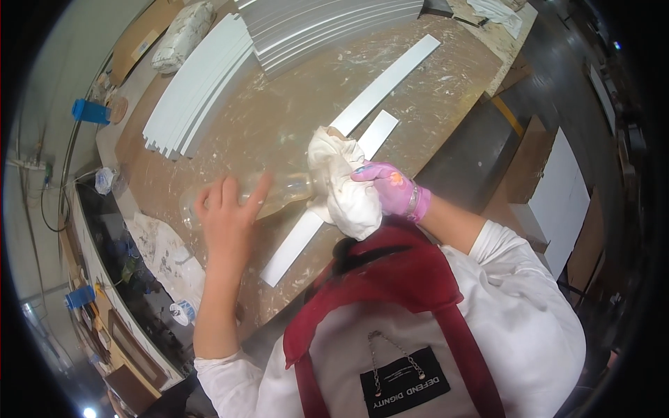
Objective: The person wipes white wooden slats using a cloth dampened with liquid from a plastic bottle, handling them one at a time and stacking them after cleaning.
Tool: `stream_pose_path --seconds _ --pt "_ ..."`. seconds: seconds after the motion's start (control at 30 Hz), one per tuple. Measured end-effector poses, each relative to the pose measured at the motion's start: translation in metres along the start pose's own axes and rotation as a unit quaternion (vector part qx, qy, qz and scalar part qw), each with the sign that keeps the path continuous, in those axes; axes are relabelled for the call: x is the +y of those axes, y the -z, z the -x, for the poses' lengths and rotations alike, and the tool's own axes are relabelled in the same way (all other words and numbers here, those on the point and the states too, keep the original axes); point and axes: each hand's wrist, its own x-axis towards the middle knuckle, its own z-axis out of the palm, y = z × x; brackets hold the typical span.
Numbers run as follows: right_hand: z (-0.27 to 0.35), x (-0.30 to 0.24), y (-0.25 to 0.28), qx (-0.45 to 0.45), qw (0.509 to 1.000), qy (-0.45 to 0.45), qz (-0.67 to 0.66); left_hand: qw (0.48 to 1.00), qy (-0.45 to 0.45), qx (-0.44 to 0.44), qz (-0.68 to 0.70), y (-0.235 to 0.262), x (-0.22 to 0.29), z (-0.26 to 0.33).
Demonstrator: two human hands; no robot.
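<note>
My left hand (226, 216), bare, grips a clear plastic bottle (282, 195) lying on its side, its neck pointing right. The bottle's mouth is pressed into a white cloth (345, 184) bunched in my right hand (391, 189), which wears a pink patterned glove. Both are held just above a stained brown worktable (279, 118). Under the cloth lies a long white strip (296, 244), and a second, longer white strip (390, 80) runs diagonally beyond it.
Stacks of white strips (198, 83) and grey panels (327, 24) lie at the table's far side. A wrapped white bundle (182, 35) sits far left. A crumpled stained sheet (164, 251) hangs off the near-left edge. White boards (564, 195) stand right.
</note>
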Motion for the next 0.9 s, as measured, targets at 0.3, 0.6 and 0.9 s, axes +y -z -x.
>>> stream_pose_path --seconds 0.3,0.6,0.9 --pt "-0.011 0.014 -0.053 0.130 0.988 -0.019 0.081 0.986 0.078 -0.044 0.142 -0.020 -0.017 0.020" --pt "-0.009 -0.026 -0.014 -0.121 0.985 -0.019 -0.122 0.853 0.375 0.166 0.324 -0.091 -0.143 0.044" --pt "0.083 -0.114 0.051 0.017 0.945 0.314 0.088 0.755 0.495 0.212 0.373 -0.116 -0.181 0.078"
